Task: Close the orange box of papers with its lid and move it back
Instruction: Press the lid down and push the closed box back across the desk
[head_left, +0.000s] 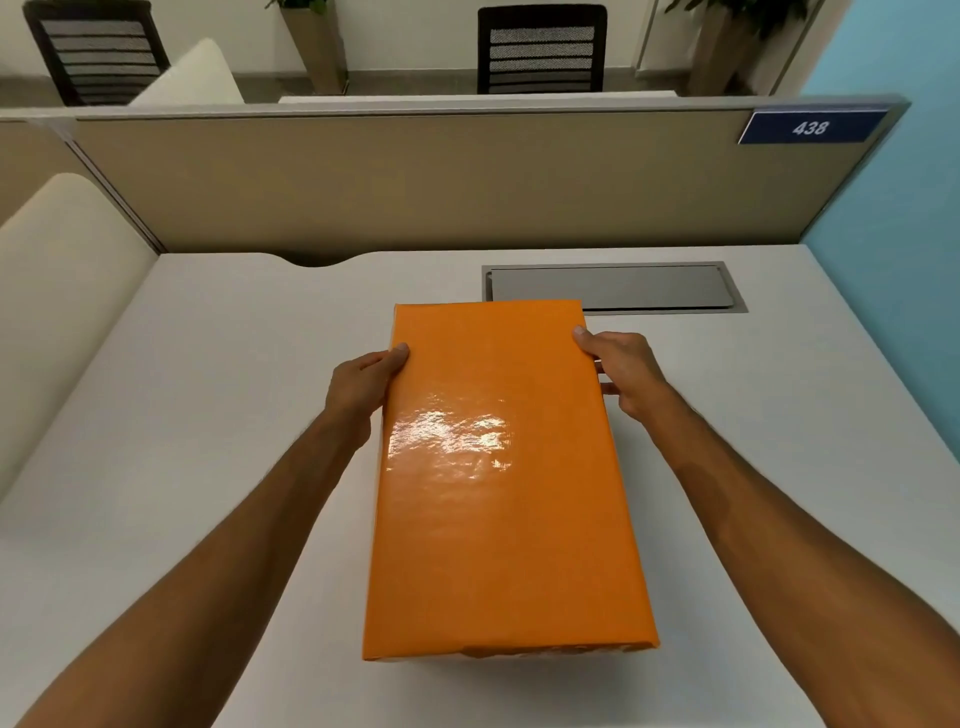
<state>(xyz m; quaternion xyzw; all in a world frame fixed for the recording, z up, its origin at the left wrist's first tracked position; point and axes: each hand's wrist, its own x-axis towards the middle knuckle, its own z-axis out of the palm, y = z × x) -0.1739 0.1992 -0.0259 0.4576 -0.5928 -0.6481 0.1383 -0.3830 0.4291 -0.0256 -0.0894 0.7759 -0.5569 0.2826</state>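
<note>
A glossy orange box (504, 483) with its lid on lies lengthwise in the middle of the white desk (208, 415). The lid covers the whole top, so the papers are hidden. My left hand (361, 387) grips the box's left side near the far end, thumb on the lid's edge. On the opposite side my right hand (621, 371) holds the right edge near the far end, thumb on top and fingers down the side. Whether the box rests on the desk or is lifted slightly I cannot tell.
A grey metal cable hatch (613, 287) is set into the desk just behind the box. A tan partition (415, 182) with a blue "438" sign (810, 127) closes the back. A blue wall (893, 260) stands at the right, a cream cushion (57, 291) at the left.
</note>
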